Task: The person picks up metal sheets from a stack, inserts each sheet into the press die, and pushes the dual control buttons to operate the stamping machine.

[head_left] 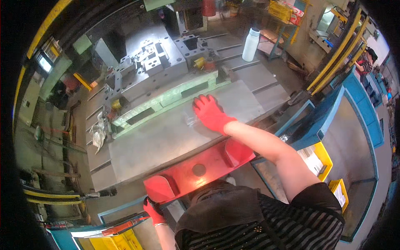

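The right hand [211, 114] lay palm-down on the plate [146, 152] before the green bar [166, 100], apparently positioning, the left hand [154, 213] by the red console [210, 161], neither grip discernible to me, the next move seemingly requiring a lift clear

The metal plate [166, 139] is smooth and satiny, the red panel [210, 162] glossy, the rag [98, 133] apparently cloth.

Right red-gloved fingers [200, 103] rest on a flat grey metal plate [154, 139]
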`<state>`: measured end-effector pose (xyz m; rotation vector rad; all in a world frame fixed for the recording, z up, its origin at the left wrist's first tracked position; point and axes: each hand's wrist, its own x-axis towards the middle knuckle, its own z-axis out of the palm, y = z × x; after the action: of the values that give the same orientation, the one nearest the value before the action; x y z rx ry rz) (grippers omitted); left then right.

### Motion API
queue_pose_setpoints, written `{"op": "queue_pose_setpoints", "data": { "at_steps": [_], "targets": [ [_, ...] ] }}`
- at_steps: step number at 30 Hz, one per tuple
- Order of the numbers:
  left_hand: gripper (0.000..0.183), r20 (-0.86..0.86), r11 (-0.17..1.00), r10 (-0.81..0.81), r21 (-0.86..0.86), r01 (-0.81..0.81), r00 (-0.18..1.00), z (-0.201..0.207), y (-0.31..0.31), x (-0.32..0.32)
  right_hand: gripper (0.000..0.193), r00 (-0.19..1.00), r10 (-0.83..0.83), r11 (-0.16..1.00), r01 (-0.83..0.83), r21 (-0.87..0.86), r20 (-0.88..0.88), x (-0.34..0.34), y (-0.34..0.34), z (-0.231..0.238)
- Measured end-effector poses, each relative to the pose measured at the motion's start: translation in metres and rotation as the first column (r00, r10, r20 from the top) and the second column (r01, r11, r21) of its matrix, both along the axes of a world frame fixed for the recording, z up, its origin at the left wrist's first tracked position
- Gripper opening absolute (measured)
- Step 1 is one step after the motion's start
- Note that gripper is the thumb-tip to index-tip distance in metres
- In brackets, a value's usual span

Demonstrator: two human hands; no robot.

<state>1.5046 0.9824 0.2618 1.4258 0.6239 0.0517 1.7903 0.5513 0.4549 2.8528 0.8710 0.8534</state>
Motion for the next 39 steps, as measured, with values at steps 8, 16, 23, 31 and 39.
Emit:
{"op": "queue_pose_setpoints", "data": {
  "at_steps": [8,16,23,31,39],
  "targets": [
    [0.033,0.395,0.583,0.184,0.693,-0.423,0.9,0.117,-0.048,0.051,0.023,0.993,0.092,0.991,-0.099,-0.093,-0.08,0.019,0.003,0.023],
    [0.042,0.55,0.487,-0.421,0.808,-0.332,0.721,0.244,-0.084,0.237,0.022,0.971,0.222,0.973,-0.226,0.041,0.09,0.017,-0.003,0.016],
    [0.041,0.388,0.104,-0.567,0.909,-0.404,0.726,0.322,-0.126,0.44,0.028,0.982,0.13,0.963,-0.158,0.217,0.139,0.004,0.002,0.051],
    [0.035,0.14,-0.178,-0.242,0.966,-0.186,0.96,0.326,-0.148,0.543,0.008,0.813,0.45,-0.013,0.42,0.907,-0.37,-0.027,-0.008,0.061],
    [0.025,0.578,0.341,-0.41,0.815,-0.469,0.706,0.302,-0.097,0.423,0.012,0.749,0.519,-0.004,0.483,0.876,-0.411,-0.04,-0.036,0.044]
  ]
}}
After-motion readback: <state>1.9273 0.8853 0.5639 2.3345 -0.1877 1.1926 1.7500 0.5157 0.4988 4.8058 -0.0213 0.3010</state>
